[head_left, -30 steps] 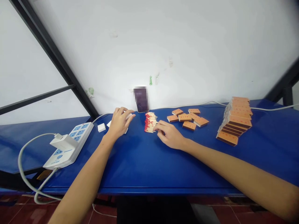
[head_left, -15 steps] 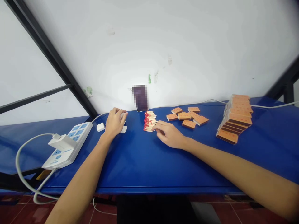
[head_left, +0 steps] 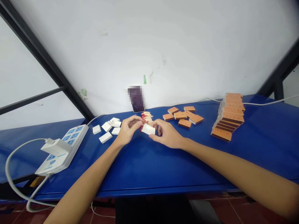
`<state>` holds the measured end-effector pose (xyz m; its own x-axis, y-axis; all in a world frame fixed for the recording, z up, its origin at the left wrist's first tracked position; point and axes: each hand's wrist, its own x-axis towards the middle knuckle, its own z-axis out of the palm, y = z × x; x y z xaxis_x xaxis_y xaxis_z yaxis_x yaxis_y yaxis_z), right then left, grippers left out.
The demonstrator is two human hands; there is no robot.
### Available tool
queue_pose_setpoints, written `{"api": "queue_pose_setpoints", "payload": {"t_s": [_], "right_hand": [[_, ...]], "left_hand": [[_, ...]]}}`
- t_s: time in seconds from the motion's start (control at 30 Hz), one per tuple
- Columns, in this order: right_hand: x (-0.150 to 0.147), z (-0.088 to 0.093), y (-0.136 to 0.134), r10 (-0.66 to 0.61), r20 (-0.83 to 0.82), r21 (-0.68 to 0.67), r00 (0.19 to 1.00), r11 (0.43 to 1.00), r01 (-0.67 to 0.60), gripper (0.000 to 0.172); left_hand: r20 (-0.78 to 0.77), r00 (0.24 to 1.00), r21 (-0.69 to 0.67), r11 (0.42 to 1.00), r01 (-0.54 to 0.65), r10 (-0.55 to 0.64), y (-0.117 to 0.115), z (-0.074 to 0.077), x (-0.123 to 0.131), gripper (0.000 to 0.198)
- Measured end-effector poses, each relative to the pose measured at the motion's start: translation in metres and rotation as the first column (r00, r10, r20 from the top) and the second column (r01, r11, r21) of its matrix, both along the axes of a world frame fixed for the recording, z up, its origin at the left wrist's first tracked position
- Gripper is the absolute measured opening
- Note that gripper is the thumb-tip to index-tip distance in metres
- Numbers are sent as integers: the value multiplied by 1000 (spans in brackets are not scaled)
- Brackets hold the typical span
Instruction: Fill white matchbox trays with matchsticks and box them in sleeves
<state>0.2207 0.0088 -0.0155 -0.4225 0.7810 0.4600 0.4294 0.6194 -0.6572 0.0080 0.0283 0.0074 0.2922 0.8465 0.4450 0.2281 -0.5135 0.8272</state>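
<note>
An empty-looking white matchbox tray (head_left: 149, 129) is held tilted between my two hands over the blue tabletop. My right hand (head_left: 167, 133) grips its right end, thumb at the lower corner and fingers behind. At the other end, my left hand (head_left: 130, 129) has thumb and fingertips closed at the upper left corner; the fingers partly hide the contact. Just behind the tray lies a pile of matches (head_left: 147, 117) with red heads to the left, its near part covered by the tray and fingers.
Several white trays (head_left: 106, 126) lie left of my hands, beside a power strip (head_left: 63, 149) with a plugged-in charger. Orange matchbox sleeves (head_left: 184, 123) lie scattered right, with a stack of matchboxes (head_left: 229, 116) farther right. A phone (head_left: 137, 99) leans on the wall.
My left hand has moved right from among the white trays to the matches, bringing one tray. My right hand has taken hold of that tray's right end. The view has shifted slightly.
</note>
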Motion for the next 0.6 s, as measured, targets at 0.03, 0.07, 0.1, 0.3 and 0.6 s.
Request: {"api": "queue_pose_setpoints", "payload": {"t_s": [0.03,0.07,0.1,0.3,0.6], "right_hand": [[1,1,-2,28,78,34,997,999,-30,27],[1,3,-4,56,167,67,984,995,-68,26],[2,5,-6,81,257,94,963,990,-108,26],[2,10,-9,92,443,155,892,972,-178,32],[8,-4,9,-78,478,179,875,984,-10,31]], "left_hand": [[-19,998,41,997,-64,65,4,-1,-3,26],[-41,992,77,990,-119,122,7,-2,-6,33],[-72,985,92,985,-149,156,10,-3,-9,39],[-163,972,-10,984,-176,172,19,-21,-12,38],[41,989,-12,989,-145,145,25,-29,-17,39]]}}
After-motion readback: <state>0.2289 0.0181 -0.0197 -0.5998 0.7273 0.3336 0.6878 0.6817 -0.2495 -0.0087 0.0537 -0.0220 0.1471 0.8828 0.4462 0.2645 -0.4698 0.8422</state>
